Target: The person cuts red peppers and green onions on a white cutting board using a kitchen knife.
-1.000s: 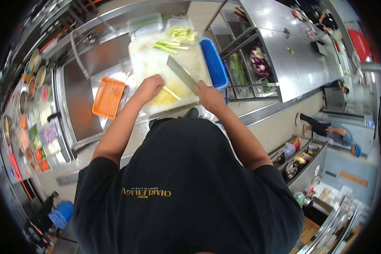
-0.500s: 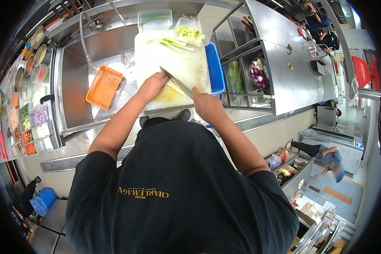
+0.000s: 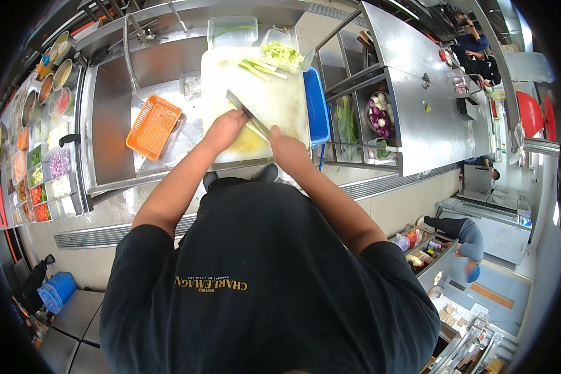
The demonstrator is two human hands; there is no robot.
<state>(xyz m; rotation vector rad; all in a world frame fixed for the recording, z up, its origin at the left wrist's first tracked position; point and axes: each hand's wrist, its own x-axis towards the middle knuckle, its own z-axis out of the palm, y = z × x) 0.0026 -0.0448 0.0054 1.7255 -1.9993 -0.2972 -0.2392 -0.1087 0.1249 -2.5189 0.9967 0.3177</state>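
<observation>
My right hand [image 3: 288, 149] grips the handle of a kitchen knife [image 3: 243, 107]. Its broad blade slants up and left over a white cutting board [image 3: 221, 75]. My left hand [image 3: 226, 129] is closed against pale green-and-white stalks [image 3: 256, 129], with its fingertips close beside the blade and partly hidden. Farther up the board lies a loose bunch of long stalks [image 3: 263, 67], green at one end and white at the other. Chopped pale green pieces [image 3: 283, 56] fill a clear plastic container at the board's far right corner.
An orange plastic basket [image 3: 154, 127] sits in the steel sink left of the board. Behind stands a clear tub [image 3: 232, 32]. A blue bin [image 3: 318, 106] is at the board's right, near shelves with a bowl of onions [image 3: 381, 114]. Several people are at the far right.
The knife and my right hand have shifted left, toward my left hand, and the blade tip sits farther up and left. At the right, a distant person has bent lower.
</observation>
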